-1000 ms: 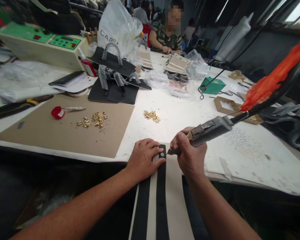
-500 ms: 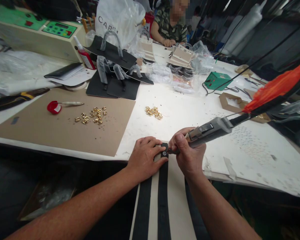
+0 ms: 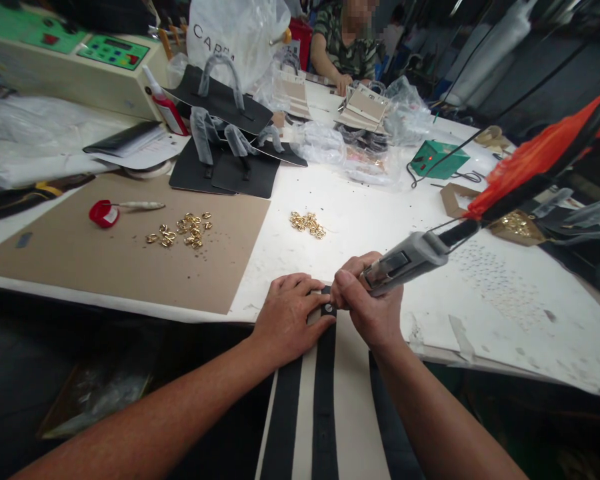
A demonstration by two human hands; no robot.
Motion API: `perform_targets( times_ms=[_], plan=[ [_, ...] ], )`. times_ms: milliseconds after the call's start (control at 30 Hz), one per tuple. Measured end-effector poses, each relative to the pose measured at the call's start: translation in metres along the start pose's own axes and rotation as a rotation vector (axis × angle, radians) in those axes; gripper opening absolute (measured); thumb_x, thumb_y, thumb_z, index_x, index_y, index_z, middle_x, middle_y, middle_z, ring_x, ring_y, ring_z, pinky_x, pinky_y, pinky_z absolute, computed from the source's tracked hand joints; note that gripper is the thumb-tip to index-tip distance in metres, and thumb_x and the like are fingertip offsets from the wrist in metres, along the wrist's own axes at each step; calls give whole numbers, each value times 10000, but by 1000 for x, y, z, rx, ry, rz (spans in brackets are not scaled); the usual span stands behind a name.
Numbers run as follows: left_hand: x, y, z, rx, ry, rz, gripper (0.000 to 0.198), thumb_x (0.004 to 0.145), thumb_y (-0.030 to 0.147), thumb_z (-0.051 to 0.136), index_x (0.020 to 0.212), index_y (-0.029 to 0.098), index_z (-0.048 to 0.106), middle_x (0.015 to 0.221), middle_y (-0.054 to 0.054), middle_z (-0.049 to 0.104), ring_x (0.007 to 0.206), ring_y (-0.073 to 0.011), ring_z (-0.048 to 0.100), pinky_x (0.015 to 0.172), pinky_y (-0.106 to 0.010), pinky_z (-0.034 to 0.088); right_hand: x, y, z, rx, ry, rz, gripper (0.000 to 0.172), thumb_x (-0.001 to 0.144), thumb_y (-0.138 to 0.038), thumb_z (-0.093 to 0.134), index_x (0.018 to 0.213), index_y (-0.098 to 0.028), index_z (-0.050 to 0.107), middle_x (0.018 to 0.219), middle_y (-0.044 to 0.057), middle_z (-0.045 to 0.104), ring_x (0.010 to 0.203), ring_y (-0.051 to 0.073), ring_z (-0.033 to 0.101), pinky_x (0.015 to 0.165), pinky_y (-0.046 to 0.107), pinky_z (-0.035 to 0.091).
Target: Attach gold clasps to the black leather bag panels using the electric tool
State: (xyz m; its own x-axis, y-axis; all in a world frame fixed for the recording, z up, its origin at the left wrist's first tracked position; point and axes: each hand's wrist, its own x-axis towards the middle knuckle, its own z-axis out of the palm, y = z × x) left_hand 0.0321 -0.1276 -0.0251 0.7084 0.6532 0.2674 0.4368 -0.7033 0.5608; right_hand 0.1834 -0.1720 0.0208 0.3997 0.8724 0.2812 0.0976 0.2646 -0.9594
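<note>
- At the near edge of the table (image 3: 375,240), a black strap (image 3: 325,390) lies over a pale panel (image 3: 356,400).
- The left hand (image 3: 290,313) rests on the strap's end, fingers spread, thumb and forefinger beside a silver disc (image 3: 329,309).
- The right hand (image 3: 370,300) wraps a grey tool (image 3: 410,260).
- Gold links (image 3: 307,225) lie beyond.

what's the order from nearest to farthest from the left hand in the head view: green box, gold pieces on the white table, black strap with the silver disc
1. black strap: touching the left hand, at its fingertip side
2. gold pieces: just beyond the hand
3. green box: farther back, to the right
</note>
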Motion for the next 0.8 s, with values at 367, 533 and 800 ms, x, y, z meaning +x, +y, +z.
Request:
perform_targets(
  times_ms=[367,533,800],
  plan=[
    [0,1,0,-40,-5,-18,227,922,367,741,1142,314,746,1354,-6,710,1341,-301,540,1116,-543,381,5,5,-1,78,-115,18,321,857,-361,821,776,-223,542,635,-49,558,536,122,494,502,275,420],
    [0,0,2,-35,11,-21,269,910,359,757,1177,330,739,1340,-8,716,1328,-297,551,1108,-533,389,3,5,-4,57,-113,12,306,856,-394,815,791,-219,572,643,-37,582,543,130,510,522,285,432],
    [1,3,-1,37,24,-5,281,886,356,779,1162,310,753,1327,-7,731,1326,-295,565,1104,-517,401,-1,-21,-24,103,-13,-77,286,850,-430,814,862,-213,630,690,-24,606,591,157,560,571,309,457]
  ],
)
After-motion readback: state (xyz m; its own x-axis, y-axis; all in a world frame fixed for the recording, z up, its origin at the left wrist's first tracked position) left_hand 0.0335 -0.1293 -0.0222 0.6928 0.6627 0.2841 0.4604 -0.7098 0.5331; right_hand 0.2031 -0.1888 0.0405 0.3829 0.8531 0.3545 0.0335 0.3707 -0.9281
